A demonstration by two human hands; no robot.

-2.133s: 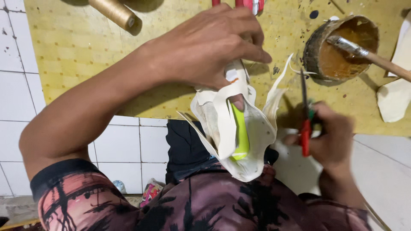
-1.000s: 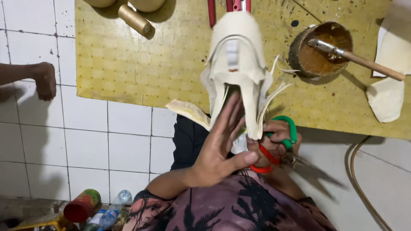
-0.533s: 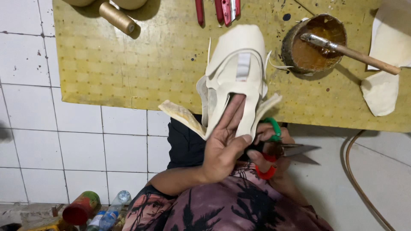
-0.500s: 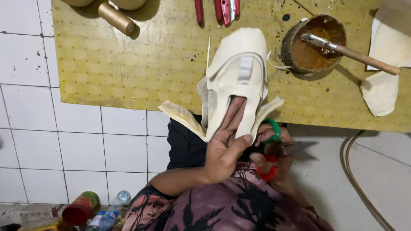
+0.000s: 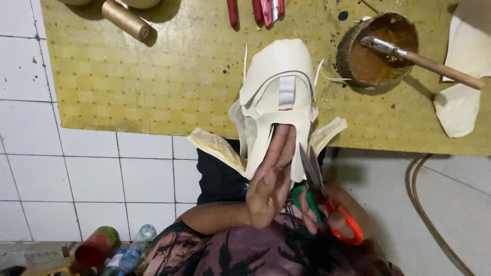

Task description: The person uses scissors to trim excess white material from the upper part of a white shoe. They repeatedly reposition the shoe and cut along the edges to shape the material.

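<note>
Since half a second ago the scissors have turned blades-up against the shoe piece, and the left fingers have slid a bit lower inside it; the rest has stayed put.

The cream leather shoe upper with a white strap patch (image 5: pixel 279 87) lies half on the yellow dotted work mat (image 5: pixel 153 76), toe end on the mat, heel flaps hanging past the mat's near edge over the white tiled floor (image 5: pixel 76 179). Free mat to the left of it, wide and bare. To the right it is tight: the round brown glue bowl (image 5: pixel 376 51) sits just beside the upper, with a wooden-handled brush (image 5: pixel 424 59) resting in it. Cream leather offcuts (image 5: pixel 463 76) lie at the far right edge. A tan thread spool (image 5: pixel 125 19) is well apart at top left, red-handled tools (image 5: pixel 255 10) at the top edge. Bottles and a can (image 5: pixel 115 248) stand on the floor at lower left.

Left hand (image 5: pixel 268 189): fingers straight and together, pushed up into the upper's opening, touching its inner side; thumb folded in. Not a grip, more a flat support.

Right hand (image 5: pixel 335 214): closed through the loops of the red and green handled scissors (image 5: pixel 319 197), blades a narrow slit, tips pointing up, just beside the upper's right flap edge. Can't tell if the blades touch the leather.
</note>
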